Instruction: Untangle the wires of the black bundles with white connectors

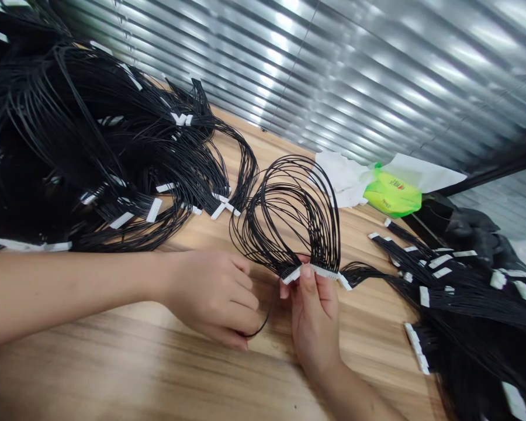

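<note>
Right now the right grip (315,318) is pinched shut on a white connector (311,272), lying roughly 9-to-3 o'clock, its wire loop (289,204) rising toward 12, while the left grip (213,298), at 9 o'clock, curls closed around one black wire (258,328).

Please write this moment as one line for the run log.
left hand: holds black wire | right hand: pinches white connector
</note>
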{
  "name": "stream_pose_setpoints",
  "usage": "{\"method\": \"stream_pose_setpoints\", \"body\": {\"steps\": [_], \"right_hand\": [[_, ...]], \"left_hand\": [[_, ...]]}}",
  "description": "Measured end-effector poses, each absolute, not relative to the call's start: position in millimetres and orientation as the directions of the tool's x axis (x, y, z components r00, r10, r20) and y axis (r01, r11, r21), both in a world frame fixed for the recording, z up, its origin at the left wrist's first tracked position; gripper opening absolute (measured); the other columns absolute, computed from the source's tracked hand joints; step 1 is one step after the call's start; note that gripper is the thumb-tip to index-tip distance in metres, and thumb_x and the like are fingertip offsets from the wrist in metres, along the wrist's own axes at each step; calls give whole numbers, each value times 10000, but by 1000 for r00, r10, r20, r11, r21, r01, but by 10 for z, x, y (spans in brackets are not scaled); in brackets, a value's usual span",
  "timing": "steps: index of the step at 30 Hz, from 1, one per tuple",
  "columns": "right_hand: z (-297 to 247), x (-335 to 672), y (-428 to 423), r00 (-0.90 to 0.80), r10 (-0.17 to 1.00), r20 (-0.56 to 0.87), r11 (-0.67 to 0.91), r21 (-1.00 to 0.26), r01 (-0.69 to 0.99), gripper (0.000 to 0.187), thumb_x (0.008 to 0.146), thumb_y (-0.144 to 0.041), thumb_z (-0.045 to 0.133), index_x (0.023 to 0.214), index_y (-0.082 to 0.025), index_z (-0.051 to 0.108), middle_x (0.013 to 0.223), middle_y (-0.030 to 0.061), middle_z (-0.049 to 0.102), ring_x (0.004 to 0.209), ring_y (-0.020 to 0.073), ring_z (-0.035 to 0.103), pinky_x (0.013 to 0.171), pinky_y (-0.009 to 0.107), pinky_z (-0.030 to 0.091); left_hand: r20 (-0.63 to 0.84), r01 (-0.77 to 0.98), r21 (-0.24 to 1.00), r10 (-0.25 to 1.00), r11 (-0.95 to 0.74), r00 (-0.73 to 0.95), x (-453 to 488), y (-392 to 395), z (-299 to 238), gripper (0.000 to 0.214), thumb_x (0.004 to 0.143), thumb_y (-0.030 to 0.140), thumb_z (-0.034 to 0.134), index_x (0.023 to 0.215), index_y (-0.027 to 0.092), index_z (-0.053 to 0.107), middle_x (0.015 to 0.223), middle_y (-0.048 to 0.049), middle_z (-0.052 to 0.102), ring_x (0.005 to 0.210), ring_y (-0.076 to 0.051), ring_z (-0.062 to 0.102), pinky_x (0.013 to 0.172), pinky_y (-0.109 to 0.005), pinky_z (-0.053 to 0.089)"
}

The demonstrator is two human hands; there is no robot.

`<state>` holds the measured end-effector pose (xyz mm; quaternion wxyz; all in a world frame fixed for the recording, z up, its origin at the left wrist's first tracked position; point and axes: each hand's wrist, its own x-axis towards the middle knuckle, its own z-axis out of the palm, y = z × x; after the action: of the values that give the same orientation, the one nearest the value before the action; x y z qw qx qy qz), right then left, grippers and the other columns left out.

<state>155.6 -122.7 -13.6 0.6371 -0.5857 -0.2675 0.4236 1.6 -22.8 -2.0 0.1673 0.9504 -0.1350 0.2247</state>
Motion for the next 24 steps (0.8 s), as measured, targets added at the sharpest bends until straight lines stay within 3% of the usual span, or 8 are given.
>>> {"method": "stream_pose_setpoints", "body": {"steps": [9, 13, 15, 17, 20, 22, 24], "right_hand": [[-179, 1564, -1264, 489, 856, -169, -53, -969, -242, 314, 775, -517, 660, 884, -223, 655, 592, -52, 486, 509, 111, 419, 487, 253, 388], [-182, 1564, -1257, 503, 848, -167, -49, -970, -238, 309, 769, -511, 672, 877, -221, 665, 602, -47, 507, 516, 110, 428, 510, 257, 410], [-182, 1564, -1253, 502, 851, -157, -44, -972, -229, 294, 777, -501, 669, 871, -223, 673, 625, -36, 542, 531, 111, 443, 515, 252, 413], [-181, 1563, -1252, 494, 856, -152, -44, -974, -222, 293, 782, -501, 663, 875, -223, 677, 654, -23, 579, 548, 117, 470, 512, 251, 412], [-180, 1562, -1259, 496, 857, -143, -37, -975, -218, 302, 781, -505, 664, 872, -218, 683, 661, -15, 598, 562, 122, 492, 515, 253, 415], [-180, 1561, -1264, 496, 857, -144, -31, -973, -228, 295, 776, -497, 675, 863, -216, 688, 671, -15, 599, 551, 113, 477, 510, 249, 409], [-182, 1560, -1267, 489, 860, -147, -31, -971, -239, 289, 770, -493, 683, 852, -216, 692, 700, -11, 608, 537, 103, 457, 499, 246, 402]], "left_hand": [[492, -304, 185, -179, -935, 852, 18, -225, 19, 208, 888, 270, 558, 692, 212, 600, 591, 44, 582, 541, -98, 537, 482, -292, 385], [542, -275, 202, -127, -940, 830, -20, -196, 46, 432, 957, 437, 407, 643, 198, 582, 524, 18, 539, 500, -120, 500, 477, -321, 330], [619, -199, 198, -35, -960, 784, -48, -172, 44, 513, 982, 473, 300, 650, 195, 575, 512, 10, 550, 494, -130, 497, 521, -334, 321], [675, -79, 229, 100, -970, 731, -66, -151, 33, 438, 994, 404, 319, 713, 196, 583, 560, 20, 612, 521, -118, 528, 593, -325, 346], [674, 78, 258, 238, -963, 699, -58, -134, 14, 173, 947, 289, 498, 835, 209, 603, 648, 60, 682, 549, -70, 560, 651, -270, 372], [670, 129, 231, 254, -964, 698, -41, -129, 8, 68, 920, 258, 556, 928, 224, 614, 688, 77, 702, 557, -48, 572, 653, -237, 382], [670, 142, 188, 232, -972, 705, -27, -122, 4, 113, 926, 233, 547, 1017, 233, 613, 703, 84, 708, 570, -40, 584, 655, -221, 389]]}}
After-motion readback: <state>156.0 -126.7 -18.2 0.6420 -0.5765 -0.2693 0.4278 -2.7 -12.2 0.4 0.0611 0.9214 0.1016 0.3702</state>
